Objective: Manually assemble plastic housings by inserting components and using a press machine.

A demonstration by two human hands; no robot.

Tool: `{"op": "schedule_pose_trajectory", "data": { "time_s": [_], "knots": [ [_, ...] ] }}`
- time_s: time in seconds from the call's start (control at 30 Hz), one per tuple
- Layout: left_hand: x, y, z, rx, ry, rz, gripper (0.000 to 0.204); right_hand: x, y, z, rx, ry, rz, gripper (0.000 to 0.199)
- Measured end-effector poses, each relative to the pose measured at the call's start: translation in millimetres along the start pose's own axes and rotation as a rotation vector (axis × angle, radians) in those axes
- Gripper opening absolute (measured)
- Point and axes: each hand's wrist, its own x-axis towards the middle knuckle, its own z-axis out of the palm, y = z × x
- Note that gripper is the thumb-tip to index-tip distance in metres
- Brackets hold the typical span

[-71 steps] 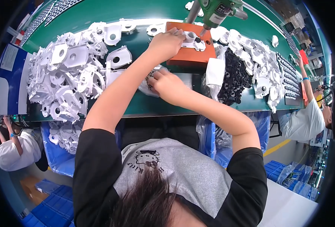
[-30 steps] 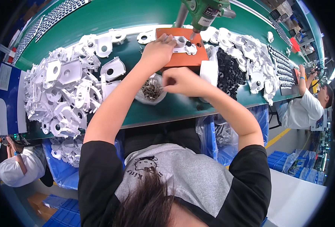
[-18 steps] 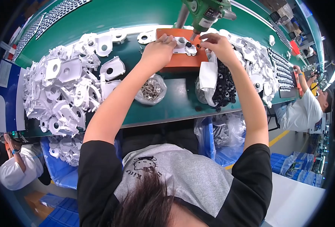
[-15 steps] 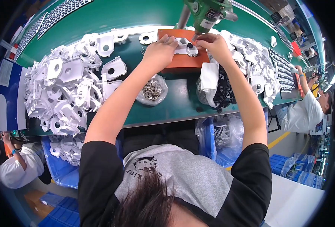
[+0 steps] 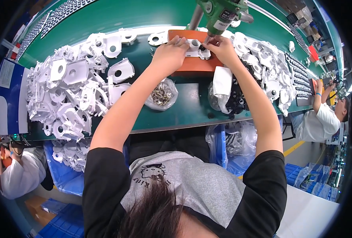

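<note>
A white plastic part (image 5: 193, 53) with round sockets lies on the orange block (image 5: 195, 68) at the far side of the bench. My left hand (image 5: 171, 53) grips this part's left end, its fingers bent over it. The green machine head (image 5: 222, 14) reaches down from above, and its slim metal tip (image 5: 208, 39) ends just over the part's right end. There a small black part (image 5: 202, 47) shows at the fingertips of my right hand (image 5: 222, 49), which are pinched together close beside the metal tip. My fingers partly hide the contact between tip and part.
White plastic parts (image 5: 66, 85) are heaped at left, more (image 5: 269, 65) at right. Nearer me are a bag of metal pins or screws (image 5: 161, 95) and a bag of black parts (image 5: 236, 99). Blue bins (image 5: 219, 152) stand below the bench edge. Co-workers (image 5: 321, 119) sit on both sides.
My right fingertips have shifted slightly left and down, closing in on the small black part by the machine tip. My left hand stays on the white part. The view has shifted slightly.
</note>
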Motion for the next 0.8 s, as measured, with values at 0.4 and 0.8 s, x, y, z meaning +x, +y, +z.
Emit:
{"op": "schedule_pose_trajectory", "data": {
  "time_s": [0.4,0.8],
  "knots": [
    [-2.1,8.1,1.3,-0.012,0.017,0.017,0.030,-34.2,-7.3,-8.7,-0.510,-0.017,-0.428,0.019],
    [2.4,13.6,-2.7,-0.100,0.066,0.002,0.042,100.8,-19.1,-172.4,0.668,0.430,0.069,0.033]
  ]
}}
